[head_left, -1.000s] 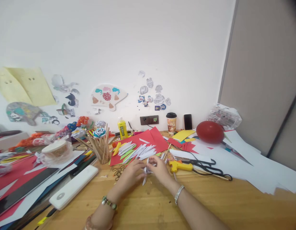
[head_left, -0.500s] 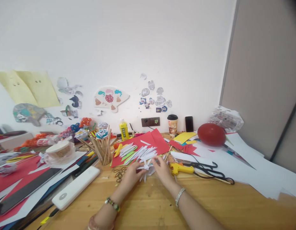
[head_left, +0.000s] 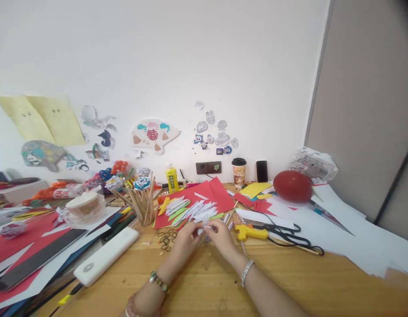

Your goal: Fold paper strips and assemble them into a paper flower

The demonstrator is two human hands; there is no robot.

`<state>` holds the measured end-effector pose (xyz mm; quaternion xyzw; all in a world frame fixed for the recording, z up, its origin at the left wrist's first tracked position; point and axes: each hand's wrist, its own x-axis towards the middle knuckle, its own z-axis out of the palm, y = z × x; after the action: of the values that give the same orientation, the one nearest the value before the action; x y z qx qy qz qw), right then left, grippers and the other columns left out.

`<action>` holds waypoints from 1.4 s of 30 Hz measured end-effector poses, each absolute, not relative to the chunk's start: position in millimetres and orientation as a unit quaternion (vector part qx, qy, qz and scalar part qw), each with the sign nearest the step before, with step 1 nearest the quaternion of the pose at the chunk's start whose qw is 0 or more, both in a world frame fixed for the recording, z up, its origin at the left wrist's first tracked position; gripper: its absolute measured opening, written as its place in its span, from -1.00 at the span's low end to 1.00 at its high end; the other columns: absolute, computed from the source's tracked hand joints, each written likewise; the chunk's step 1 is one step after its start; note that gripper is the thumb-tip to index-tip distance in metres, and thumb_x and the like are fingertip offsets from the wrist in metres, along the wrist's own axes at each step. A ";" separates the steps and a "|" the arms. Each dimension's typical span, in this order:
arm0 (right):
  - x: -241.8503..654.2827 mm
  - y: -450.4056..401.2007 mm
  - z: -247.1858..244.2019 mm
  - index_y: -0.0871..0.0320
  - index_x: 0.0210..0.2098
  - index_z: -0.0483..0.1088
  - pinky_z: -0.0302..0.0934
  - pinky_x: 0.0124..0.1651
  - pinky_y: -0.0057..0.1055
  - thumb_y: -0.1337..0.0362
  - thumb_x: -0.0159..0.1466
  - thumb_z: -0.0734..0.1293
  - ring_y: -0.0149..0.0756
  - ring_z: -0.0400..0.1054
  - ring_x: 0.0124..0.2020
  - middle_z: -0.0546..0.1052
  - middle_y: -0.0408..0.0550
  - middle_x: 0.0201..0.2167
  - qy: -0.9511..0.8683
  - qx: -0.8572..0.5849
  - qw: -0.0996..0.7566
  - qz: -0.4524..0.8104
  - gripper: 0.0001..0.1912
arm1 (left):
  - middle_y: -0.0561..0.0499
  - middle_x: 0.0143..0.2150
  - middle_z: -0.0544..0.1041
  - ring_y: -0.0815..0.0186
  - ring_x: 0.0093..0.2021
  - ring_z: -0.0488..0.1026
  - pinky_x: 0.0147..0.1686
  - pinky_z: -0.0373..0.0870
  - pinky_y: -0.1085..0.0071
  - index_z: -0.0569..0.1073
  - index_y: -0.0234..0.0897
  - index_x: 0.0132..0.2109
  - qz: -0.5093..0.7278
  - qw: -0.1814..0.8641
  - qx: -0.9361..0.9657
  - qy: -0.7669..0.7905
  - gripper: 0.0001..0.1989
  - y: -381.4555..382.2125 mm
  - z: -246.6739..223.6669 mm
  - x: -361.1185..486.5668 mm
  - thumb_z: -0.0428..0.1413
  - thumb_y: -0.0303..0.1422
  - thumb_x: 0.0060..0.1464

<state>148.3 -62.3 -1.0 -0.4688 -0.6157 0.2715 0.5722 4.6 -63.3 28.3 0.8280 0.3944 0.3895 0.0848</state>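
Note:
My left hand [head_left: 185, 240] and my right hand [head_left: 221, 237] meet over the wooden table, fingertips pinched around a small folded white paper piece [head_left: 204, 223]. The fingers cover much of it, so its full shape is hidden. Just beyond them, a pile of folded white paper strips [head_left: 199, 210] lies on red paper sheets [head_left: 220, 191], with some green strips [head_left: 178, 214] and yellow strips [head_left: 163, 206] among them. Several rubber bands [head_left: 167, 238] lie left of my left hand. To the right of my right hand rests a yellow glue gun [head_left: 251, 233].
Black-handled scissors [head_left: 289, 235] and white sheets [head_left: 332, 237] spread out on the right, beside a red balloon [head_left: 292, 186]. A holder of wooden sticks [head_left: 144, 207], a drink bottle [head_left: 171, 178] and a lidded cup [head_left: 238, 171] stand behind. A white elongated device [head_left: 106, 255] lies at left.
My hands have come closer together, both now pinching the white paper. The loose white paper ends that stuck out below the fingers are no longer visible. The view has shifted slightly.

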 end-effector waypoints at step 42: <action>151.8 -66.7 7.6 0.24 -0.38 0.45 0.20 -0.35 -0.41 0.17 0.00 0.35 -0.25 0.36 -0.39 0.52 -0.02 -0.43 -0.548 -0.452 0.561 0.424 -0.74 | -0.03 -0.42 0.52 0.29 -0.40 0.43 -0.36 0.34 0.42 0.45 -0.31 -0.33 0.384 0.218 0.789 0.427 -0.73 -59.5 25.6 3.9 -0.04 -0.22 0.10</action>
<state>151.8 -66.7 7.6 -0.4520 -0.5485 0.4243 0.5610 3.9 -59.5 25.6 0.7892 0.4272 0.3835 0.2183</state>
